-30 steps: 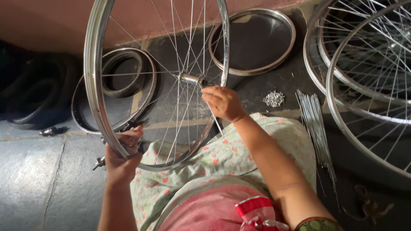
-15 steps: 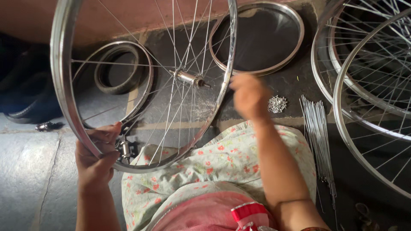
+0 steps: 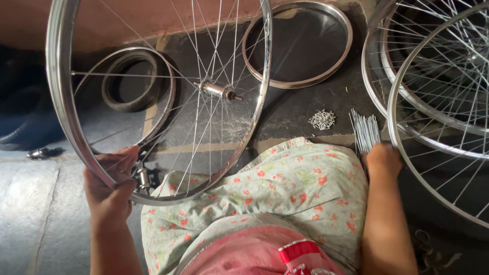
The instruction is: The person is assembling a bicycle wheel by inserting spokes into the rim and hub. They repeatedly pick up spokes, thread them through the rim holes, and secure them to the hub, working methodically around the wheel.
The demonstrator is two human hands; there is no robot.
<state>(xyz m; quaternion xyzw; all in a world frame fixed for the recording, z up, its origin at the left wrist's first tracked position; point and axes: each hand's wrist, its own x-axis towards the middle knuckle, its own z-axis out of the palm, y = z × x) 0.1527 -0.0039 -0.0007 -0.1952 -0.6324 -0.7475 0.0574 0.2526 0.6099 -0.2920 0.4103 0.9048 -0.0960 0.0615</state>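
Observation:
My left hand (image 3: 109, 191) grips the lower left rim of a shiny bicycle wheel (image 3: 61, 117) that stands upright over my lap. Its hub (image 3: 216, 90) sits in the middle with thin spokes running to the rim. My right hand (image 3: 383, 159) is down at the right, on the near end of a bundle of loose spokes (image 3: 364, 130) lying on the dark floor; whether its fingers grip them is hidden. A small pile of spoke nipples (image 3: 322, 119) lies just left of the bundle. My flowered garment (image 3: 285, 193) covers my knees.
A bare rim (image 3: 347, 51) lies flat at the back. Two spoked wheels (image 3: 407, 127) overlap at the right. Another rim with a small black tyre (image 3: 130, 81) inside lies behind the held wheel. A second hub (image 3: 141, 178) rests by my left hand.
My right hand left the hub area and moved right and down to the spoke bundle. The wheel shifted left and its hub now stands free. The left hand kept its grip.

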